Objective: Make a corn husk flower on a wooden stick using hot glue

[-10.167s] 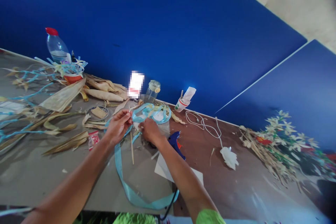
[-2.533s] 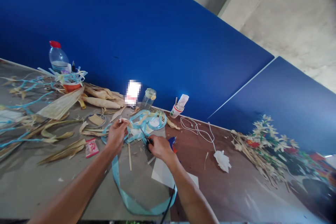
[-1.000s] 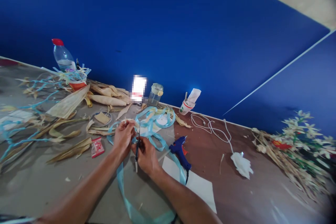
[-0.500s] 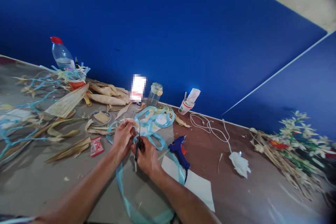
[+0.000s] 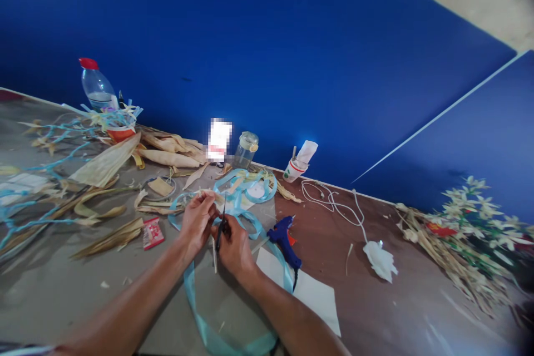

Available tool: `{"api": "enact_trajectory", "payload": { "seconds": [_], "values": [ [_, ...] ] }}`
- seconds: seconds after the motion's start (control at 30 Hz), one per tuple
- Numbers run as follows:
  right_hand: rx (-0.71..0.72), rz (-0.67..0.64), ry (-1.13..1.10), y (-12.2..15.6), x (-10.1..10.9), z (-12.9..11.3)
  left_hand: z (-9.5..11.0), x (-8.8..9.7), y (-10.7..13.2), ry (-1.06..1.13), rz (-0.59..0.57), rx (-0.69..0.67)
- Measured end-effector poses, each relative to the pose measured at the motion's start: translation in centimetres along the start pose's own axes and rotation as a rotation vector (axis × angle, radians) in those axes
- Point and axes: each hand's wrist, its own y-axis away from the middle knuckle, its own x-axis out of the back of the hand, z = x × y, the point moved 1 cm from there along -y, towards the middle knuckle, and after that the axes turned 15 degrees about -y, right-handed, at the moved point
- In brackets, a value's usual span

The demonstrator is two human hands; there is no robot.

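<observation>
right hand point(image 5: 233, 242): gripping dark-handled scissors point(image 5: 221, 228), blades pointing away from the person; located left of the blue glue gun point(image 5: 286, 239).
left hand point(image 5: 199, 219): fingertips narrowed on a small pale piece point(image 5: 208, 193), too small to identify; farther left of the glue gun, next to the right hand.
ribbon point(image 5: 194, 300): light blue; tangled loops left of and beyond the glue gun, one long loop on its near side.
white sheet point(image 5: 323, 297): flat on the bench point(image 5: 367, 320), near side of the glue gun.
candy packet point(image 5: 153, 233): red and pink, left of the glue gun, past both hands.
cup point(image 5: 294, 169): white with red band, holding a white item; beyond the glue gun.
jar point(image 5: 246, 150): clear, pale lid; beyond the glue gun, to its left.
cable point(image 5: 332, 201): white, loosely coiled, right of and beyond the glue gun.
flowers point(image 5: 479, 208): white, far right of the glue gun.
bottle point(image 5: 95, 84): red cap, upright, far left of the glue gun.
</observation>
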Motion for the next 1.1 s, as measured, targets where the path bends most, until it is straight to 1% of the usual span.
{"api": "enact_trajectory", "payload": {
  "seconds": [0.13, 0.47, 0.63, 0.73, 0.9, 1.1],
  "values": [
    [0.011, 0.021, 0.016, -0.1, 0.2, 0.0, -0.1, -0.1, 0.0, 0.002, -0.019, -0.004],
    [-0.001, 0.045, -0.018, -0.3, 0.2, -0.3, -0.4, 0.1, -0.2, -0.006, -0.016, -0.005],
    [0.020, 0.050, -0.056, -0.4, 0.5, -0.5, -0.2, 0.0, -0.1, -0.025, -0.064, 0.039],
    [0.008, 0.048, -0.101, -0.4, 0.5, -0.6, 0.0, -0.1, 0.0, -0.035, -0.078, 0.060],
    [-0.024, 0.030, -0.215, -0.1, 0.2, -0.8, 0.0, 0.0, 0.1, -0.040, -0.058, 0.029],
    [0.007, 0.027, -0.198, -0.1, 0.2, -0.9, -0.1, -0.1, 0.2, -0.021, -0.053, 0.000]
  ]
}}
